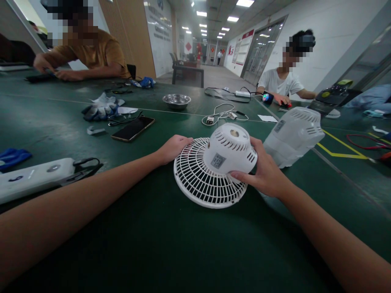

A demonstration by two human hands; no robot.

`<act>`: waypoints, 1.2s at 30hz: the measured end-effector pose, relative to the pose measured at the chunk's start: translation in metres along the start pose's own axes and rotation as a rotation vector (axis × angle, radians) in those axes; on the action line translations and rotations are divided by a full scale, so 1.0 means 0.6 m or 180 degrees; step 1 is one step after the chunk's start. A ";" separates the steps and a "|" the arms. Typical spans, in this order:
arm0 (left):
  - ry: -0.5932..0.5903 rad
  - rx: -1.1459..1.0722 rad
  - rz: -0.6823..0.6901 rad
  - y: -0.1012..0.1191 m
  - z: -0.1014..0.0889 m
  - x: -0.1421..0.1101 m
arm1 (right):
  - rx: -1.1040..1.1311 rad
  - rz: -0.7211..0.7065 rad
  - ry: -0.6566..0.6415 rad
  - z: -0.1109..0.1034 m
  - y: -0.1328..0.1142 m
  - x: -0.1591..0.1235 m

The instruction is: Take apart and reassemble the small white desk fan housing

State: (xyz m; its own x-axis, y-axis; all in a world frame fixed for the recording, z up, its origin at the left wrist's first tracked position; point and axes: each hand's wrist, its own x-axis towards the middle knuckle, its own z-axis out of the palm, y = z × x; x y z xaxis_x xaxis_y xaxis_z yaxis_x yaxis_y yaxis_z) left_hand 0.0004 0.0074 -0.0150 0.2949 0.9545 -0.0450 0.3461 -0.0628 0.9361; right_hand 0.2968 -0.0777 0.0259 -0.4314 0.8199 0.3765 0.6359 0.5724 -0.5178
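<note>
A white fan head (210,165) is in front of me, its round slatted grille low and its vented motor housing (224,142) facing up. My right hand (264,171) wraps round the right side of the housing, thumb at the front. At the far left rim of the grille (189,173), my left hand (175,148) grips the edge; its fingertips are partly hidden. Just right of my right hand stands a white vented plastic housing (295,136), tilted on the green table. The fan's blades are not clearly visible.
On the green table (146,244) lie a phone (133,128), work gloves (102,106), a metal bowl (176,101), a white cable (224,114) and a white device (36,177) at left. Two people sit across: one in a brown shirt (100,51), one in white (282,83).
</note>
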 end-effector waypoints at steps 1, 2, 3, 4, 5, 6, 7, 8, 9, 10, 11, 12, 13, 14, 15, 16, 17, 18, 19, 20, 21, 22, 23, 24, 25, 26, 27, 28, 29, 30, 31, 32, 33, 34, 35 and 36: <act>-0.0013 0.0029 0.0045 -0.003 -0.001 0.002 | -0.0022 -0.0002 0.0007 0.000 0.001 0.000; -0.0034 0.0054 0.0084 -0.006 -0.002 0.004 | -0.0047 -0.0002 0.0014 0.000 0.002 0.000; -0.0053 0.0069 0.0114 -0.008 -0.003 0.005 | -0.0070 0.0001 0.0017 0.000 0.003 0.000; -0.0065 0.0081 0.0133 -0.010 -0.003 0.007 | -0.0083 0.0004 0.0022 0.001 0.003 0.000; -0.0070 0.0095 0.0138 -0.012 -0.004 0.008 | -0.0083 0.0008 0.0016 0.001 0.003 0.000; -0.0077 0.0103 0.0135 -0.012 -0.004 0.008 | -0.0074 0.0012 0.0007 0.001 0.003 0.000; -0.0077 0.0109 0.0131 -0.012 -0.004 0.008 | -0.0062 0.0011 -0.0001 0.001 0.003 0.001; -0.0071 0.0113 0.0126 -0.011 -0.004 0.007 | -0.0051 0.0005 -0.0005 0.000 0.002 0.001; -0.0065 0.0116 0.0120 -0.009 -0.004 0.006 | -0.0047 -0.0004 -0.0010 0.000 0.001 0.001; -0.0061 0.0116 0.0108 -0.008 -0.004 0.005 | -0.0050 -0.0015 -0.0008 0.000 0.001 0.001; -0.0055 0.0117 0.0093 -0.006 -0.003 0.004 | -0.0057 -0.0025 -0.0002 0.000 0.000 0.001; -0.0052 0.0119 0.0077 -0.005 -0.003 0.003 | -0.0064 -0.0032 0.0004 0.000 0.000 0.001; -0.0049 0.0125 0.0064 -0.005 -0.003 0.003 | -0.0071 -0.0037 0.0008 0.000 0.000 0.001; -0.0049 0.0132 0.0059 -0.005 -0.003 0.003 | -0.0077 -0.0041 0.0011 0.000 0.000 0.001; -0.0051 0.0137 0.0058 -0.005 -0.003 0.003 | -0.0082 -0.0048 0.0012 0.000 0.000 0.002; -0.0053 0.0137 0.0062 -0.006 -0.003 0.004 | -0.0087 -0.0056 0.0012 0.000 0.000 0.002; -0.0048 0.0135 0.0070 -0.006 -0.003 0.004 | -0.0090 -0.0060 0.0010 0.000 -0.001 0.002; -0.0042 0.0126 0.0077 -0.006 -0.002 0.004 | -0.0089 -0.0062 0.0003 -0.001 -0.001 0.002; -0.0039 0.0113 0.0079 -0.006 -0.002 0.004 | -0.0082 -0.0065 -0.0001 -0.001 -0.001 0.002; -0.0035 0.0103 0.0080 -0.006 -0.002 0.003 | -0.0072 -0.0063 -0.0004 -0.001 -0.002 0.001; -0.0028 0.0098 0.0079 -0.005 -0.001 0.002 | -0.0061 -0.0057 -0.0003 -0.001 -0.002 0.001; -0.0021 0.0099 0.0079 -0.004 -0.001 0.001 | -0.0051 -0.0047 -0.0006 -0.001 -0.003 0.001; -0.0017 0.0109 0.0080 -0.003 -0.001 0.001 | -0.0038 -0.0042 -0.0003 -0.001 -0.003 0.001; -0.0015 0.0124 0.0082 -0.003 -0.001 0.000 | -0.0027 -0.0038 -0.0002 -0.001 -0.003 0.001; -0.0016 0.0136 0.0087 -0.003 -0.001 0.000 | -0.0022 -0.0033 -0.0001 -0.001 -0.003 0.001; -0.0028 0.0134 0.0090 -0.003 -0.001 0.000 | -0.0020 -0.0029 -0.0003 -0.001 -0.003 0.001; -0.0046 0.0124 0.0091 -0.003 -0.002 0.001 | -0.0018 -0.0030 -0.0001 -0.001 -0.003 0.001; -0.0062 0.0112 0.0092 -0.004 -0.002 0.001 | -0.0018 -0.0028 0.0000 -0.001 -0.003 0.001; -0.0070 0.0109 0.0095 -0.004 -0.002 0.001 | -0.0022 -0.0021 0.0005 -0.001 -0.003 0.001; -0.0068 0.0112 0.0097 -0.004 -0.002 0.002 | -0.0028 -0.0010 0.0007 -0.001 -0.004 0.001; -0.0059 0.0119 0.0102 -0.004 -0.002 0.001 | -0.0032 -0.0002 0.0009 -0.001 -0.004 0.001; -0.0053 0.0122 0.0107 -0.004 -0.002 0.001 | -0.0032 0.0004 0.0008 -0.001 -0.004 0.001; -0.0053 0.0114 0.0108 -0.004 -0.002 0.001 | -0.0031 0.0011 0.0003 -0.001 -0.005 0.001; -0.0061 0.0098 0.0102 -0.003 -0.002 0.001 | -0.0028 0.0019 -0.0008 -0.001 -0.005 0.001; -0.0075 0.0080 0.0091 -0.003 -0.002 0.000 | -0.0022 0.0023 -0.0020 -0.001 -0.005 0.001; -0.0087 0.0071 0.0078 -0.003 -0.002 0.000 | -0.0018 0.0023 -0.0029 -0.001 -0.005 0.001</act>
State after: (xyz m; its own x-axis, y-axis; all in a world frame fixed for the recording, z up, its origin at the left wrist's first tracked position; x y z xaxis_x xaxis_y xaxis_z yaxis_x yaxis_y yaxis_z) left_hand -0.0014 0.0079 -0.0162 0.3277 0.9443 -0.0319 0.3580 -0.0928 0.9291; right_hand 0.2952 -0.0791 0.0283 -0.4327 0.8240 0.3658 0.6426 0.5664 -0.5160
